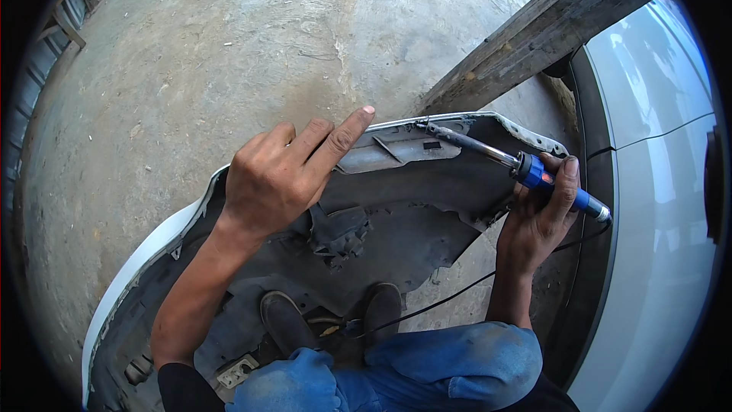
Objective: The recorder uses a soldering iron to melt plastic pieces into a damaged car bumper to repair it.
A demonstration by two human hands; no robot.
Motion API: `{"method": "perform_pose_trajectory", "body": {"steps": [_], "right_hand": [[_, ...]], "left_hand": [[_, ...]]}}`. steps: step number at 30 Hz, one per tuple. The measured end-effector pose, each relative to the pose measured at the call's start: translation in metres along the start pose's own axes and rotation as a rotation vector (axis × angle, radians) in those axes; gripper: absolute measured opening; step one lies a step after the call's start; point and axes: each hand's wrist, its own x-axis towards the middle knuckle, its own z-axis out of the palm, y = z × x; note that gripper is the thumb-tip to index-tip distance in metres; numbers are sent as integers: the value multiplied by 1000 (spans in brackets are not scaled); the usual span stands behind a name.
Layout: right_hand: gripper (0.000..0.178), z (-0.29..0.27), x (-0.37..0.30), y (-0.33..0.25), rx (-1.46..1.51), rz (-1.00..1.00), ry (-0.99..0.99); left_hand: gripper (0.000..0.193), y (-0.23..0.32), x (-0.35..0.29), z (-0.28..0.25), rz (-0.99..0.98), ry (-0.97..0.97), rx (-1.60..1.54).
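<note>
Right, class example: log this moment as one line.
left hand: at bumper; right hand: holding soldering iron; iron tip: at bumper edge; cord: from iron

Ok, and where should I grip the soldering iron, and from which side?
Probably the blue handle, from the lower right, where the right hand holds it: the iron slants that way, its metal shaft, possibly hot, pointing up-left to the bumper.

the head-worn fisheye looks down from close above.
</note>
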Motion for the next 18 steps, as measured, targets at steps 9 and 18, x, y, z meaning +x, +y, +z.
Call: {"method": "perform_pose_trajectory", "body": {"steps": [9, 18], "right_hand": [[33, 0, -1, 2, 10, -5, 39], [46, 10, 9, -1, 63, -49, 29]], "left_hand": [[88, 5, -2, -4, -24, -26, -35], [86, 3, -2, 1, -18, 33, -18]]}}
